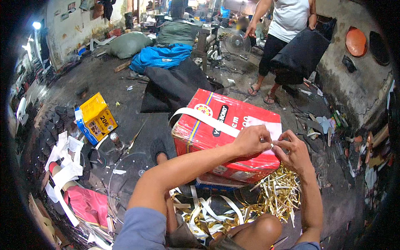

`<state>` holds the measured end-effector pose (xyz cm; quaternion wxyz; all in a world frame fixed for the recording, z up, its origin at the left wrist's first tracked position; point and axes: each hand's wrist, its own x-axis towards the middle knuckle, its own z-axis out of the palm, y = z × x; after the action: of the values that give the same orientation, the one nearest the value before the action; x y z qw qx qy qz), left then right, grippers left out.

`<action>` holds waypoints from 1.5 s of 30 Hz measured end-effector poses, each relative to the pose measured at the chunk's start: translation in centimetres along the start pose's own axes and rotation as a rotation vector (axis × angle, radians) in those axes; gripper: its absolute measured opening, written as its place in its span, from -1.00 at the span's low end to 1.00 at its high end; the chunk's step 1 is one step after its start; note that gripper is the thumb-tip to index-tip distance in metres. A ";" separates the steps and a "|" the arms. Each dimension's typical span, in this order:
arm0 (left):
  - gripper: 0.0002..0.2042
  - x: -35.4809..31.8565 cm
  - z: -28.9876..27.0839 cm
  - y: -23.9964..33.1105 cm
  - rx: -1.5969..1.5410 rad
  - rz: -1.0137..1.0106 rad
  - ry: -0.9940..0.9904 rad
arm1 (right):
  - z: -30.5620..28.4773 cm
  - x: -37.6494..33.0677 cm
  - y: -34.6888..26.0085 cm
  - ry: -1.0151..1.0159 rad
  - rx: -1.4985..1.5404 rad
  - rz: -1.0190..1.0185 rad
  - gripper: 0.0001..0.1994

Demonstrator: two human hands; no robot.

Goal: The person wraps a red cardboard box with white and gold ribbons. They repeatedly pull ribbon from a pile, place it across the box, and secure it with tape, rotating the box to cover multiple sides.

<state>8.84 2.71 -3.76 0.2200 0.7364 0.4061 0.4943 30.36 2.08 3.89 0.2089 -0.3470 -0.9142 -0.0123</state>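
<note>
Currently peeling or splitting a white paper-like strip (216,121) over the red cardboard box (227,133).

Doing it well, by my read: keep both pinches close together at the strip end, pull slow and even, keep the strip flat on the box top so it doesn't tear or twist.

Left hand (251,141): fingers curled shut, pinching the strip end between thumb and fingertips, palm resting on the box top. Right hand (294,152): also closed in a pinch, on the same strip end, fingertips meeting the left's. Can't tell whether it grips a separate layer or the same one, too small.

Strip location: runs from the pinch point away to the left across the box top, curling off the box's far-left edge.

Just below the hands: pile of shiny gold foil strips (277,193) mixed with loose white strips on the floor, bare knee (260,231) nearer still.

Left of the left forearm: crumpled white paper scraps (66,160), a pink plastic sheet (87,204), further out a yellow-and-blue carton (96,118).

Beyond the box: black fabric heap (175,87), blue tarp bundle (160,56). Far, past the right hand: another person in a white top (287,18) standing, holding a dark sheet (302,54).
</note>
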 end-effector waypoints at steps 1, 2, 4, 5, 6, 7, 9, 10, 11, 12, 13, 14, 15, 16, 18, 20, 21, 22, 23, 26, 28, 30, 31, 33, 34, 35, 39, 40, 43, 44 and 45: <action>-0.85 0.2 0.1 0.0 0.010 -0.007 -0.006 | 0.2 -0.1 0.5 0.031 0.066 0.022 -0.81; -0.85 0.0 0.5 0.0 0.006 -0.006 0.015 | 0.7 -0.5 1.2 0.063 0.133 0.042 -0.81; -0.82 -0.1 -0.1 0.2 0.033 -0.037 -0.056 | 0.7 -0.7 0.5 0.061 0.274 0.206 -0.78; -0.81 -0.1 -0.3 0.3 0.024 -0.054 -0.054 | 0.9 -0.5 0.0 0.089 0.271 0.204 -0.78; -0.81 -0.1 -0.2 0.3 0.031 -0.043 -0.053 | 1.1 -0.6 -0.2 0.117 0.267 0.213 -0.78; -0.81 -0.1 -0.2 0.2 0.037 -0.031 -0.052 | 1.3 -0.7 -0.1 0.146 0.262 0.221 -0.78; -0.81 0.0 0.1 0.0 0.058 0.014 -0.014 | 1.5 -0.9 0.4 0.148 0.283 0.226 -0.78; -0.81 -0.1 0.3 -0.1 0.072 0.048 0.023 | 1.6 -0.9 0.4 0.154 0.294 0.233 -0.78; -0.81 0.0 0.5 -0.4 0.085 0.082 0.061 | 1.6 -0.9 0.4 0.159 0.306 0.240 -0.78; -0.82 0.0 0.5 -0.1 0.102 0.087 0.054 | 1.8 -1.0 0.3 0.172 0.324 0.243 -0.79; -0.82 0.0 0.5 0.2 0.101 0.079 0.045 | 1.8 -1.1 0.4 0.188 0.316 0.236 -0.79; -0.83 0.2 0.5 0.4 0.099 0.071 0.036 | 1.9 -1.2 0.6 0.204 0.307 0.229 -0.80; -0.83 0.0 0.3 0.4 0.106 0.057 0.029 | 2.2 -1.1 0.6 0.219 0.307 0.217 -0.80; -0.83 0.0 0.2 0.4 0.124 0.036 0.013 | 2.4 -0.9 0.5 0.226 0.331 0.242 -0.81; -0.82 0.0 -0.1 0.4 0.155 -0.002 -0.019 | 2.6 -0.7 0.2 0.242 0.373 0.295 -0.83; -0.83 0.0 0.0 0.7 0.130 -0.015 0.002 | 3.7 -0.8 0.7 0.314 0.430 0.323 -0.85; -0.84 -0.1 0.2 0.9 0.116 -0.026 0.010 | 4.5 -1.1 1.1 0.347 0.460 0.341 -0.86; -0.85 -0.1 0.3 0.9 0.124 -0.008 0.022 | 5.2 -1.2 1.4 0.399 0.470 0.325 -0.90; -0.85 0.1 0.3 0.8 0.131 0.010 0.033 | 5.8 -1.4 1.6 0.412 0.610 0.413 -0.90; -0.86 0.2 0.4 0.8 0.139 0.021 0.042 | 7.3 -1.3 1.5 0.407 1.017 0.604 -0.89; -0.87 0.2 -0.2 0.9 0.162 0.008 0.026 | 7.0 -0.4 1.2 0.364 0.959 0.546 -0.89; -0.87 0.7 -0.7 1.5 0.171 -0.031 -0.049 | 7.0 -0.1 1.7 0.337 0.940 0.493 -0.89; -0.87 1.0 -1.0 1.8 0.185 -0.049 -0.089 | 6.9 -0.5 1.9 0.357 0.885 0.504 -0.89; -0.86 1.5 -0.7 0.6 0.198 0.077 -0.137 | 6.8 -0.9 1.5 0.401 0.773 0.503 -0.87; -0.85 1.8 -0.7 0.3 0.208 0.139 -0.153 | 7.6 -1.2 1.5 0.489 0.911 0.535 -0.82; -0.84 2.1 -0.6 0.0 0.168 0.175 -0.149 | 7.7 -1.4 1.8 0.470 0.930 0.566 -0.82; -0.82 2.6 0.6 0.4 -0.014 0.211 -0.116 | 7.4 -1.9 2.3 0.377 0.919 0.661 -0.71; -0.82 2.7 1.0 0.6 -0.054 0.180 -0.104 | 7.7 -1.9 2.7 0.381 0.857 0.632 -0.69; -0.86 2.6 1.2 1.0 -0.160 0.057 -0.115 | 7.8 -1.8 2.6 0.368 0.814 0.585 -0.66; -0.86 2.7 1.2 1.0 -0.164 0.061 -0.125 | 8.1 -2.0 3.0 0.413 0.784 0.531 -0.66; -0.86 2.5 1.2 1.0 -0.166 0.055 -0.133 | 8.7 -2.1 2.9 0.449 0.759 0.480 -0.66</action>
<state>10.73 4.25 -2.22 0.2931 0.7578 0.3281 0.4818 30.40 4.39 -5.19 0.5090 -0.4357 -0.6812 0.2951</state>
